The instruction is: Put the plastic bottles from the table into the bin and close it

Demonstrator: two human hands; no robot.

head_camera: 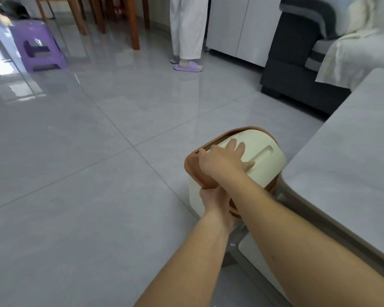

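Bin [195, 196] on the floor [75, 173], just left of the counter [346, 151]; smooth cream plastic body, rounded tan-brown rim, cream domed lid [262, 151] with a long recessed groove; narrow dark gap at the lid's far-left edge; right hand [224, 159] flat on the lid, fingers [231, 144] spread apart; left hand [213, 199] at the near rim, fingers curled on the brown edge; glossy grey floor tiles; counter top matte pale grey; far left, a purple plastic stool [38, 47]; far right, a dark sofa [297, 63].

bin [197, 196] contents hidden, table [346, 151] cut off
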